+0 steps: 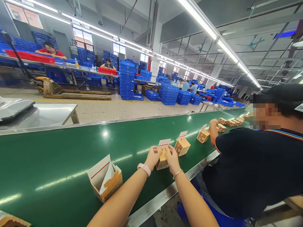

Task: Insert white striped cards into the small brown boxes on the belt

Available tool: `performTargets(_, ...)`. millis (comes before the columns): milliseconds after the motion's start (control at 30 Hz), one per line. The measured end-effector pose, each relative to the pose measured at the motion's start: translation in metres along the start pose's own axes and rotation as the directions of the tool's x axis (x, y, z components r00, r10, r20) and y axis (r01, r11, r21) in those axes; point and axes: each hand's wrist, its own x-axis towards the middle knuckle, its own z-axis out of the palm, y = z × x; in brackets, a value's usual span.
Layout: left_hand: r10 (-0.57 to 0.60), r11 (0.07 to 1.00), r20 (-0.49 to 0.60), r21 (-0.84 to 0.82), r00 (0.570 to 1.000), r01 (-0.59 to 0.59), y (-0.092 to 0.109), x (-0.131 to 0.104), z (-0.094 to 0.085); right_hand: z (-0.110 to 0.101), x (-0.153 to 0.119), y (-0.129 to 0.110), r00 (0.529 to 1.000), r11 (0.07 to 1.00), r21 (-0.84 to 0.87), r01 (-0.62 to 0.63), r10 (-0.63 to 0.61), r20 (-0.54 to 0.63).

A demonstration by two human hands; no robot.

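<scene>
Both my hands hold one small brown carton (pixel 163 160) standing on the green conveyor belt (pixel 59 157). My left hand (pixel 152 157) grips its left side and my right hand (pixel 172 160) its right side. The carton's white lid flap with a red stripe (pixel 164 143) stands open above my fingers. Another open carton (pixel 106 178) with a raised flap sits on the belt to my left. A third open carton (pixel 182 146) stands just beyond my right hand.
A co-worker in a dark shirt (pixel 251 170) sits at my right, a hand (pixel 213 123) on cartons further down the belt (pixel 233 122). Beyond the belt are a steel table (pixel 42 115), a pallet jack (pixel 54 90) and stacks of blue crates (pixel 126 78).
</scene>
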Motion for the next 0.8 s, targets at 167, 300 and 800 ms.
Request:
performTargets(167, -0.138, 0.988, 0.059, -0.062, 0.989, 0.142, 0.012, 0.015, 0.018, -0.001, 0.007, 0.009, 0.997, 0.998, -0.049, -0.025, 0.022, -0.075)
performTargets(300, -0.076, 0.997, -0.1, 0.002, 0.992, 0.077, 0.023, -0.013, 0.019, -0.01, 0.005, 0.012, 0.977, 0.995, -0.094, 0.032, -0.051, -0.205)
performTargets(800, 0.733, 0.652, -0.344, 0.599, 0.587, -0.464, -0.028, -0.14, -0.104, 0.022, -0.061, -0.006, 0.742, 0.81, 0.008, 0.586, -0.541, 0.396)
